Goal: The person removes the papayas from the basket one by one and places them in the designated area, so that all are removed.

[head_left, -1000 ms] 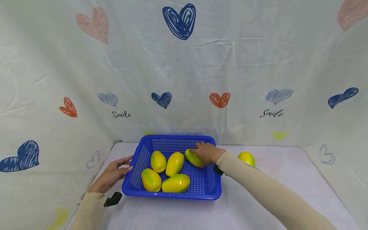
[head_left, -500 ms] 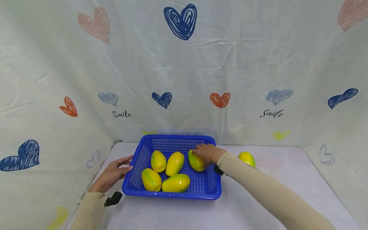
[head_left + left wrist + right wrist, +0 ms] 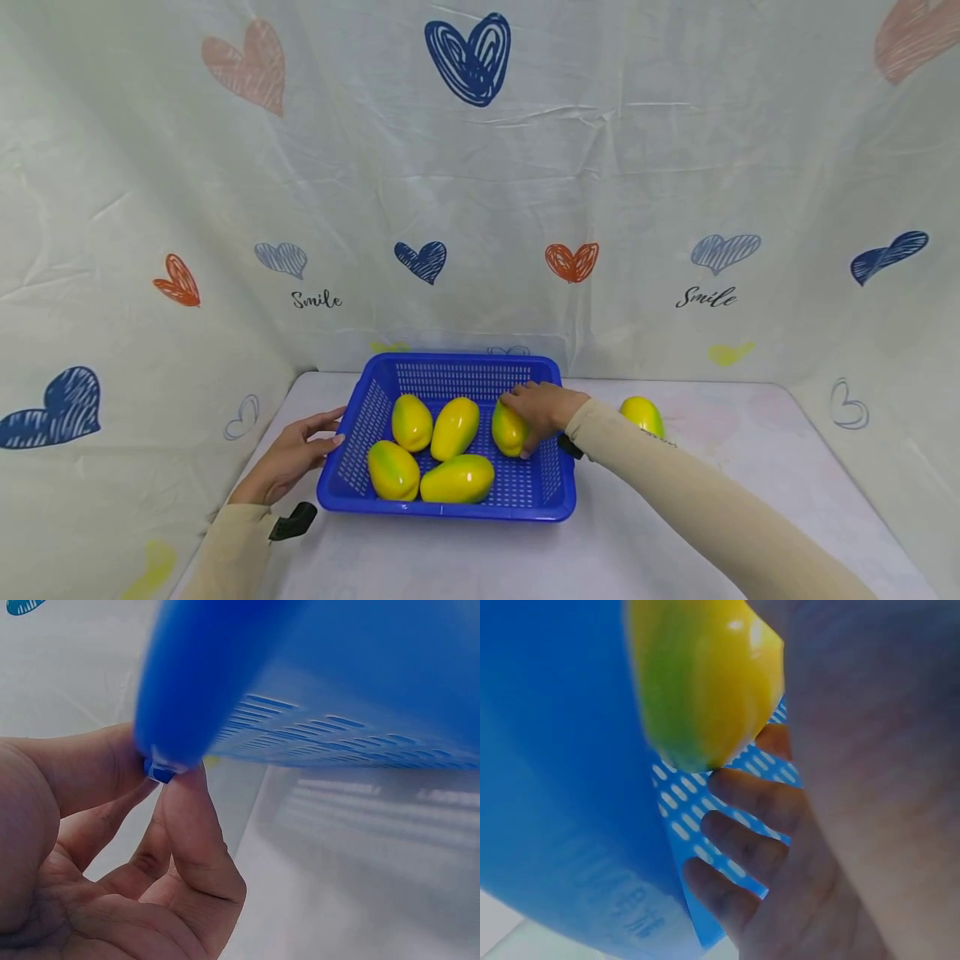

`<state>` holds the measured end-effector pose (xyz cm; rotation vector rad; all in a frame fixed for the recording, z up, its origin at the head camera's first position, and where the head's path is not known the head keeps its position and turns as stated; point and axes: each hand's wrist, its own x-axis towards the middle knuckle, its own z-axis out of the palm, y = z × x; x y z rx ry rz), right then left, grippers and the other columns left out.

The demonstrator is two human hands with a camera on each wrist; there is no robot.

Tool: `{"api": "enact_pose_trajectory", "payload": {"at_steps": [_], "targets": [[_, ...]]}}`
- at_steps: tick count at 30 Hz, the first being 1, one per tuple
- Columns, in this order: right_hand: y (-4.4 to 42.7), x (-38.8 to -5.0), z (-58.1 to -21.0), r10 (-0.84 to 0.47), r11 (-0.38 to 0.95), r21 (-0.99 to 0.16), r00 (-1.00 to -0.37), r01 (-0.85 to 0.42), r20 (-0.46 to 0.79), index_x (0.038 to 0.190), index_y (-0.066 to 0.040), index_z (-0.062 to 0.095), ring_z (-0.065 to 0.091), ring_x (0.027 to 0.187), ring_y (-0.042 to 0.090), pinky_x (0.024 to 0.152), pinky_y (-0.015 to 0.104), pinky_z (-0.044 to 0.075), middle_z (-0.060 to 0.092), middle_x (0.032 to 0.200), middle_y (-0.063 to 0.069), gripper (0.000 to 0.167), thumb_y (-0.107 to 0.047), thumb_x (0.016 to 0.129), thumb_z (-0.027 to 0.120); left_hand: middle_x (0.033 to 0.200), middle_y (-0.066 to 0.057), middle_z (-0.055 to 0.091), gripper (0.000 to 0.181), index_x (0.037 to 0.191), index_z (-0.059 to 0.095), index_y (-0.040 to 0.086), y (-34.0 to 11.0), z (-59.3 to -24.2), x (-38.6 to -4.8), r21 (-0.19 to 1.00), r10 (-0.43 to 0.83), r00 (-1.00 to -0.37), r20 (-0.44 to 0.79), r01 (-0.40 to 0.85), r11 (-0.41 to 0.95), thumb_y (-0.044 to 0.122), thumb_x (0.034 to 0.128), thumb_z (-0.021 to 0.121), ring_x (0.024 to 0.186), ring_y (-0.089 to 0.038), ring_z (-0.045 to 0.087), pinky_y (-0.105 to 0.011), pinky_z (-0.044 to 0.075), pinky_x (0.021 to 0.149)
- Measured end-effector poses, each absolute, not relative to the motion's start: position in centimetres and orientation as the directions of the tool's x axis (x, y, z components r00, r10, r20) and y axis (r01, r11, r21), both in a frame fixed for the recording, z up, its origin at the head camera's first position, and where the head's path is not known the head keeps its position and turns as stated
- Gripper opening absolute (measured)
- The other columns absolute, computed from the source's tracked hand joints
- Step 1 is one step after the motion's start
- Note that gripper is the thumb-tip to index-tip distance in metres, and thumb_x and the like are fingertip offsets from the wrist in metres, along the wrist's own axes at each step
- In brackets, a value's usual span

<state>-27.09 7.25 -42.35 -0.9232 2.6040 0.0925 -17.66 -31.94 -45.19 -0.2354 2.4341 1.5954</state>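
Note:
A blue slotted plastic basket (image 3: 480, 511) stands on the table with several yellow-green mangoes (image 3: 456, 427) lying inside. At its left side, my left hand (image 3: 288, 458) pinches the rim between thumb and fingers; the left wrist view shows the thumb and index finger on the basket edge (image 3: 172, 697). My right hand (image 3: 546, 406) reaches over the right part of the basket and holds a mango (image 3: 508, 432) low inside it. In the right wrist view a fingertip touches one end of that mango (image 3: 705, 682), while other fingers (image 3: 742, 844) are spread beside it. The forearm hides part of this grip.
One more mango (image 3: 642, 415) lies on the pale table (image 3: 735, 442) right of the basket, partly behind my right sleeve (image 3: 697, 496). A white curtain (image 3: 637, 192) printed with hearts hangs behind and at both sides.
The mango in my right hand has turned from a slanted to a more lengthwise position and shifted slightly toward me. My left hand has stayed on the basket rim.

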Motion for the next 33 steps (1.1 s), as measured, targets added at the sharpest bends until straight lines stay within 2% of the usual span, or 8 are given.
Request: {"api": "enact_pose_trajectory", "payload": {"at_steps": [7,13,23,28,33], "targets": [[7.11,-26.74,-42.26,-0.566,0.801,-0.058,-0.724,-0.595,-0.393,0.146,-0.02,0.052,0.053,0.137,0.029,0.118,0.049,0.043,0.058,0.147,0.005,0.079,-0.04,0.082,0.092,0.143,-0.031,0.045,0.064,0.163,0.033,-0.001,-32.0,-45.22,-17.62,0.878,-0.016,-0.96,-0.28,-0.263,0.4,0.01,0.1073,0.062,0.095,-0.02,0.063,-0.026,0.057,0.083],[7.2,-26.56,-42.17,-0.561,0.789,0.002,-0.721,-0.615,-0.407,0.15,-0.022,0.052,0.051,0.139,0.029,0.119,0.048,0.042,0.056,0.149,0.004,0.081,-0.042,0.082,0.092,0.142,-0.032,0.046,0.063,0.163,0.034,-0.002,-31.94,-45.3,-17.68,0.877,-0.024,-0.961,-0.275,-0.261,0.402,0.009,0.1074,0.061,0.094,-0.02,0.062,-0.026,0.057,0.082],[7.33,-26.63,-42.11,-0.545,0.799,-0.001,-0.723,-0.602,-0.424,0.152,-0.018,0.051,0.043,0.148,0.03,0.125,0.047,0.033,0.053,0.157,0.004,0.086,-0.042,0.081,0.093,0.138,-0.028,0.049,0.062,0.163,0.034,-0.002,-32.01,-45.45,-17.85,0.884,-0.017,-0.964,-0.264,-0.249,0.396,0.009,0.1077,0.061,0.092,-0.02,0.062,-0.026,0.057,0.08],[7.12,-26.46,-42.17,-0.54,0.787,0.037,-0.717,-0.616,-0.441,0.156,-0.021,0.05,0.037,0.152,0.029,0.127,0.046,0.029,0.049,0.159,0.001,0.091,-0.046,0.08,0.092,0.138,-0.026,0.049,0.062,0.162,0.034,-0.003,-32.19,-45.45,-17.71,0.89,0.002,-0.966,-0.259,-0.238,0.388,0.008,0.1073,0.061,0.092,-0.02,0.062,-0.026,0.057,0.079],[6.9,-26.1,-42.22,-0.519,0.806,0.017,-0.719,-0.592,-0.463,0.157,-0.025,0.047,0.031,0.157,0.029,0.127,0.05,0.029,0.045,0.164,0.0,0.09,-0.041,0.081,0.093,0.139,-0.028,0.048,0.063,0.162,0.033,-0.003,-32.21,-45.34,-17.55,0.889,0.008,-0.965,-0.261,-0.237,0.391,0.009,0.1073,0.061,0.094,-0.02,0.063,-0.026,0.057,0.081]]}}
